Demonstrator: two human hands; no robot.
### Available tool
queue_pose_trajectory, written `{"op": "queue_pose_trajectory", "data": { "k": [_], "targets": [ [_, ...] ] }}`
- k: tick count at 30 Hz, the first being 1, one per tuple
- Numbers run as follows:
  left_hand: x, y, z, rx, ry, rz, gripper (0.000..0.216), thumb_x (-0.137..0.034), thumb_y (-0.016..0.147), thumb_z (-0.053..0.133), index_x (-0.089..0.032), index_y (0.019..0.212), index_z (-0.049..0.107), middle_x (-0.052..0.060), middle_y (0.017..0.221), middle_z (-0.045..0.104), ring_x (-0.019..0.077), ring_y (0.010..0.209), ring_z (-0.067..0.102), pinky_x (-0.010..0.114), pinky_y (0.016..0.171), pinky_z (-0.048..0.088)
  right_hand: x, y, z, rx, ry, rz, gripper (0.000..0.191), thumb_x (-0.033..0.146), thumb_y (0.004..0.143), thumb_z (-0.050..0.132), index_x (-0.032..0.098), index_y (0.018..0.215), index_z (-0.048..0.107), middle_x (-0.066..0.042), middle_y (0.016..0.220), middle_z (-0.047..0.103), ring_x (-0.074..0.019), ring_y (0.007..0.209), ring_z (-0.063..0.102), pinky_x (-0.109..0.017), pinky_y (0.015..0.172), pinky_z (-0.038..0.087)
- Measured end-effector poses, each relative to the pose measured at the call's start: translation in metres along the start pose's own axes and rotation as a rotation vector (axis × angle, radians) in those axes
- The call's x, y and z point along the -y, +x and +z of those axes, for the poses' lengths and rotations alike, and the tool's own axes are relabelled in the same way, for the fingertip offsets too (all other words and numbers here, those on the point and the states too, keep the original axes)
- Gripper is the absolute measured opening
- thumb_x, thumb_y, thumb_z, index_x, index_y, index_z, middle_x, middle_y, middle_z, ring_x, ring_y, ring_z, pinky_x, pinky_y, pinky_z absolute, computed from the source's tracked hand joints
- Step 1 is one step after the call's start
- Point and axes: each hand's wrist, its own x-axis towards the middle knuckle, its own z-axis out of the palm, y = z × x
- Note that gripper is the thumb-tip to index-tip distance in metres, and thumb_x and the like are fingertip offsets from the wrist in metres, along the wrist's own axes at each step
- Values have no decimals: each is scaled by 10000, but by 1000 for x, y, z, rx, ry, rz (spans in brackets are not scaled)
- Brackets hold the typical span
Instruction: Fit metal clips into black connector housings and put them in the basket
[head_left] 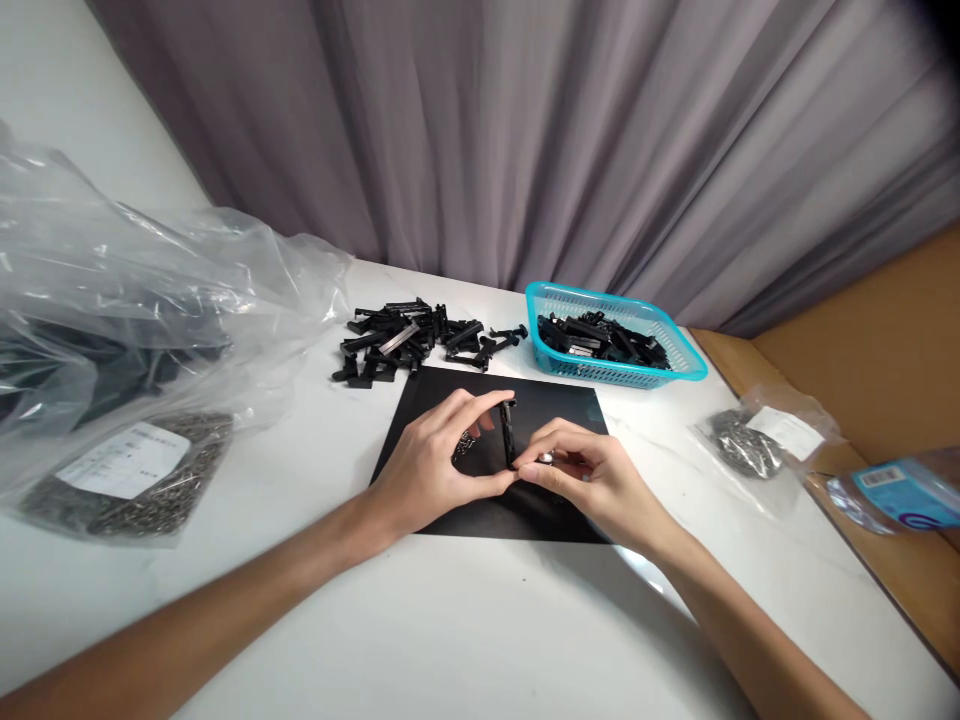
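Note:
Over a black mat [480,515], my left hand [431,450] holds a narrow black plastic part [508,437] upright, index finger at its top end and thumb at its bottom end. My right hand [581,465] is closed in a pinch at the lower end of that part. What the right fingertips pinch is hidden. A small shiny silvery object [547,458] shows among the right fingers, too small to name. Tiny metal pieces [466,444] lie on the mat, partly covered by my left hand.
Loose black plastic parts [394,338] lie piled behind the mat. Beside them stands a blue basket [622,376] with similar parts. Clear bags of small metal pieces lie left [161,485] and right [750,445]. A large clear plastic bag [150,260] and a curtain [465,130] bound the table.

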Motion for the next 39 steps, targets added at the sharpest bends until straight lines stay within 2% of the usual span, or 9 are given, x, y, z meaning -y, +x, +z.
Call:
{"op": "queue_pose_trajectory", "data": {
  "k": [8, 14, 17, 22, 25, 29, 31, 35, 39],
  "targets": [
    [2, -3, 2, -2, 21, 57, 693, -251, 782, 823, -297, 1412, 539, 22, 1093, 598, 190, 941, 653, 352, 841, 603, 6, -1, -8, 84, -151, -55, 224, 430, 997, 656, 253, 943, 782, -37, 953, 672, -163, 793, 572, -305, 659, 418],
    [3, -4, 2, -8, 64, 243, 646, -202, 815, 792, -239, 1411, 544, 133, 1445, 549, 286, 1233, 627, 457, 1026, 589, -5, 1, -4, 92, -168, 5, 223, 459, 922, 748, 240, 883, 757, -23, 952, 724, -181, 839, 624, -306, 692, 431],
    [2, -3, 1, -21, 97, 345, 641, -171, 856, 753, -194, 1442, 494, 133, 1361, 658, 271, 1236, 656, 443, 1059, 574, -9, 1, -2, 83, -134, 61, 236, 464, 896, 773, 233, 861, 750, -11, 912, 738, -183, 842, 632, -304, 714, 438],
    [4, -1, 0, -34, 159, 492, 631, -183, 867, 728, -173, 1446, 477, 129, 1238, 739, 274, 1107, 726, 435, 966, 607, -8, 0, 3, 103, -107, 93, 239, 446, 858, 812, 219, 844, 741, 6, 872, 738, -163, 812, 624, -289, 721, 434],
    [7, 0, -2, -30, 127, 430, 623, -195, 823, 758, -187, 1404, 532, 114, 1182, 751, 276, 1058, 728, 436, 939, 609, -4, 0, 3, 72, -127, 84, 274, 476, 871, 790, 208, 830, 749, -2, 824, 717, -158, 764, 592, -288, 674, 414],
    [8, 3, -3, -30, 31, 205, 647, -213, 720, 833, -193, 1322, 597, 85, 1131, 729, 257, 1024, 701, 405, 927, 604, 2, 0, -5, 74, -122, 121, 328, 530, 856, 786, 206, 904, 771, -18, 852, 717, -154, 712, 567, -289, 618, 411],
    [8, 4, -3, -33, -9, 137, 649, -256, 708, 856, -198, 1305, 607, 70, 1101, 720, 241, 991, 698, 390, 913, 602, 4, 0, -11, 95, -75, 116, 332, 529, 900, 739, 207, 971, 772, -44, 949, 733, -176, 790, 624, -296, 664, 467],
    [7, 5, -4, -44, -65, 111, 644, -322, 718, 876, -197, 1293, 614, 57, 1050, 711, 220, 944, 706, 371, 886, 608, 5, -1, -20, 77, -108, 7, 328, 450, 1042, 548, 218, 995, 775, -90, 1149, 709, -219, 1043, 659, -323, 832, 526],
    [8, 5, -4, -40, -100, 86, 654, -316, 725, 868, -191, 1310, 605, 59, 1065, 685, 215, 961, 695, 370, 900, 603, 6, -3, -23, 112, -168, 45, 329, 433, 1053, 527, 215, 1030, 772, -45, 883, 717, -165, 743, 644, -285, 646, 498]
  ]
}}
